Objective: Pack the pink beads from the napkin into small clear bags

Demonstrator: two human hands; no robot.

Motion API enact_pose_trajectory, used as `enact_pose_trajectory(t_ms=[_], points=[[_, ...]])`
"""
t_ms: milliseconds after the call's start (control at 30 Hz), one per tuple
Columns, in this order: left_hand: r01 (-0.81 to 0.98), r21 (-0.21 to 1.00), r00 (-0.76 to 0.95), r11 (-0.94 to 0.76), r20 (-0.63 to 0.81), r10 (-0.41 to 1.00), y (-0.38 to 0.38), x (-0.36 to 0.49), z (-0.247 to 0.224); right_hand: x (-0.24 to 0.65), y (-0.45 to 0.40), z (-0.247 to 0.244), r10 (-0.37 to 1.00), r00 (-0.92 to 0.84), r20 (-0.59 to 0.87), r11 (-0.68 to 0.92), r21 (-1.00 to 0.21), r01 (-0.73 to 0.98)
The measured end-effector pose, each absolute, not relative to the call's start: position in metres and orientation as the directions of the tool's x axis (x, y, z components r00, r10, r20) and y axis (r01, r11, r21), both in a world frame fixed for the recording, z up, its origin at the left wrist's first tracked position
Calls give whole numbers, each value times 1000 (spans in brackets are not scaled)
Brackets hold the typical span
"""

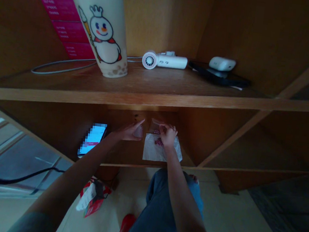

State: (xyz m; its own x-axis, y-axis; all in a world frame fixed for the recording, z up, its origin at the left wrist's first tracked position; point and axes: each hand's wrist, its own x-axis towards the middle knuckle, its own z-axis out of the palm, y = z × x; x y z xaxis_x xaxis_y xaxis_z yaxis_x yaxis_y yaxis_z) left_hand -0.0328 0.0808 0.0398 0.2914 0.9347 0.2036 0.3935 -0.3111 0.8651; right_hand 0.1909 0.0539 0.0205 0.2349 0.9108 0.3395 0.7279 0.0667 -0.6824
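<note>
The left hand (130,132) reaches in under the shelf with its index finger stretched out and the other fingers loosely curled. A small clear plastic packet (138,132) sits against its fingertips, but the view is too dim and small to tell whether the hand grips it or only touches it. The right hand (167,135) is closed and curled, its fingers pinching what looks like the upper edge of a clear bag (155,125).

Just below the right hand, a white paper sheet (161,150) lies on the desk (134,164), with small pink beads (158,142) bunched near its middle. The beads have not all been gathered up: some lie on the sheet, and whether any are inside the bag cannot be told. Neither the bag nor the packet looks closed, though the picture is too dim to be sure.

To the left, a phone (92,139) with a blurred screen leans near the left hand. On the shelf (160,83) above stand a milk tea cup (99,24), a white hand fan (163,60), and a white earbud case (221,63) on a black phone (217,75). Below the desk are the person's denim-clad knees (162,195).
</note>
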Motion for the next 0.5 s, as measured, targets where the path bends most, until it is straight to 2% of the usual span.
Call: enact_pose_trajectory(t_ms=[100,167,233,333,500], points=[[490,779,486,-392,130,865,84,-32,39,196,57,19,886,276,373,226,-866,446],[503,758,502,-416,135,854,85,-32,40,198,58,20,875,327,356,307,-932,195],[503,756,496,-419,144,856,85,-31,40,200,58,22,877,382,292,330,-943,-37],[503,746,485,-435,173,857,84,-31,39,205,56,25,903,407,137,274,-914,-300],[586,663,505,-466,151,850,78,-25,51,214,52,25,937,341,-78,113,-855,-507]])
